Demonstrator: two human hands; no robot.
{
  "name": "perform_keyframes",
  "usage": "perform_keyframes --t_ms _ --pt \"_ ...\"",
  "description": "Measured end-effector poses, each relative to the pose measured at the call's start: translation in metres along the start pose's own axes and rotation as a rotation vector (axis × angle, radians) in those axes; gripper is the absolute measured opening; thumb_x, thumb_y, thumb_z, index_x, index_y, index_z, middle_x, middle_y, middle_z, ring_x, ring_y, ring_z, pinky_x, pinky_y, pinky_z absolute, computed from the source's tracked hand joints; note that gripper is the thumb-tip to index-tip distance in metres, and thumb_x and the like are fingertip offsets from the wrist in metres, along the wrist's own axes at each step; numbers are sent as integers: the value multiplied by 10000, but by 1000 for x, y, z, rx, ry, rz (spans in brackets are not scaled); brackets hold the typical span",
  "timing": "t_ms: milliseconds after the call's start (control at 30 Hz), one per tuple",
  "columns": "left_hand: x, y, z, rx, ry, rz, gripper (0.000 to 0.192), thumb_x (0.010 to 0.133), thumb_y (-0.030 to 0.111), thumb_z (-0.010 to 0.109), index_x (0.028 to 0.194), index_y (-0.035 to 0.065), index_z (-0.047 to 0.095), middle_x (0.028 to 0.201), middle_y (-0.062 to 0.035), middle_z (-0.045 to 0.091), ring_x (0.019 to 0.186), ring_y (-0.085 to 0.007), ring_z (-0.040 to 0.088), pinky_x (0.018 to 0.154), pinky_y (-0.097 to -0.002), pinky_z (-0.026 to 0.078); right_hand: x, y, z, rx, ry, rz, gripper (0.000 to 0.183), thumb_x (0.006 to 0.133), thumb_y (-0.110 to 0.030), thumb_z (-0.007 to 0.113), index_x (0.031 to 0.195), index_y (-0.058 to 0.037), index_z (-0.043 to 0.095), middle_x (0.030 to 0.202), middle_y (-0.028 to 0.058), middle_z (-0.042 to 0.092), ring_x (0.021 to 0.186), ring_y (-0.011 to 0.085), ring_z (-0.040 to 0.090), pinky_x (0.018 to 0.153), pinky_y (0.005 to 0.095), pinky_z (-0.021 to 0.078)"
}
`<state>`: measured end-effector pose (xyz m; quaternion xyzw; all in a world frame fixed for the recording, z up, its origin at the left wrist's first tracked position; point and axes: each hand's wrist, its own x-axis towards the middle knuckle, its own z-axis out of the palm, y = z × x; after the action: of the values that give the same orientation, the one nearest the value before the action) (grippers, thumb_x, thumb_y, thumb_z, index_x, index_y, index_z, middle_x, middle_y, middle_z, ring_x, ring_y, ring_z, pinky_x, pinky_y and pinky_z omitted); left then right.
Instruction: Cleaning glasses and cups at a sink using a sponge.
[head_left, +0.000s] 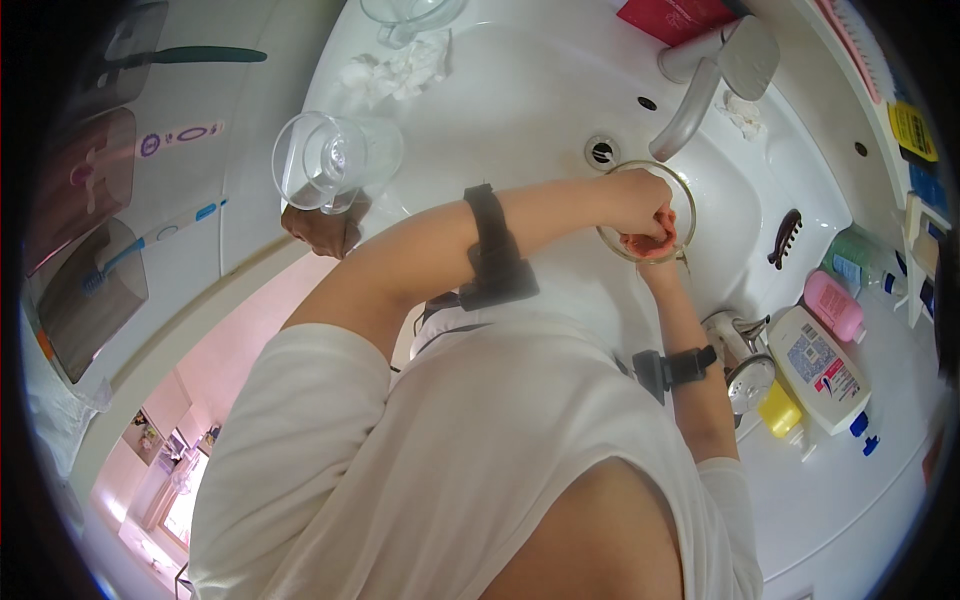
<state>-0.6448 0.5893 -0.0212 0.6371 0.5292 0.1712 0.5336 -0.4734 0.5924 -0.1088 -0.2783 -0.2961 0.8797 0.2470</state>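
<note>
A clear glass vessel (691, 217) with a round rim is tilted over the white washbasin (525, 97), near the drain. Reaching into its mouth, my left hand (637, 196) has its fingers closed on a crumpled reddish-orange piece (649, 244), perhaps a sponge or cloth. My right hand (654, 268) comes up to the near side of the same vessel; its fingers are mostly hidden, so its grip cannot be made out. Both forearms wear black straps with small dark boxes. The silver faucet (686, 112) curves down just beyond the vessel.
At left, a clear glass mug (337, 161) stands beside a brown shape (322, 229), perhaps a hand. Crumpled white tissue (405, 71) and another glass (409, 11) lie beyond. Right: a dark hair claw (785, 238), a pink bottle (834, 306), a white bottle (817, 367) and a yellow pump bottle (781, 412).
</note>
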Motion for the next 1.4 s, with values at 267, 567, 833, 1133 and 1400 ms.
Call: perform_keyframes --t_ms 267,567,833,1133,1400 --pt "2 0 18 517 344 93 131 647 158 603 727 64 558 766 -90 560 730 -240 575 647 -355 466 1 6 0 -711 192 -38 398 703 38 581 1056 -51 421 1046 49 504 956 142 502 843 273 393" --pt "-4 0 6 318 180 102 72 644 195 577 651 125 593 707 -77 547 689 -239 556 582 -356 438 3 -10 28 -658 190 -185 305 714 -5 575 997 -45 472 917 21 534 881 112 494 799 254 388" --pt "2 -4 6 115 60 -6 134 595 141 540 471 94 558 551 -91 559 553 -257 543 529 -369 426 7 -14 27 -906 162 24 371 687 -16 607 1033 -37 474 943 30 542 878 129 507 786 253 399" --pt "7 -13 12 217 181 -13 122 595 126 530 487 96 576 487 -88 543 534 -237 559 518 -350 431 9 -5 17 -1035 155 -171 406 718 -128 634 1074 -46 458 1012 56 539 924 167 522 805 274 399" --pt "0 4 0 153 83 -110 130 594 135 539 473 106 577 494 -59 555 540 -204 558 536 -329 437 9 -6 10 -1088 136 -161 462 725 -186 632 1124 -41 450 1073 100 532 1005 222 503 839 306 386"
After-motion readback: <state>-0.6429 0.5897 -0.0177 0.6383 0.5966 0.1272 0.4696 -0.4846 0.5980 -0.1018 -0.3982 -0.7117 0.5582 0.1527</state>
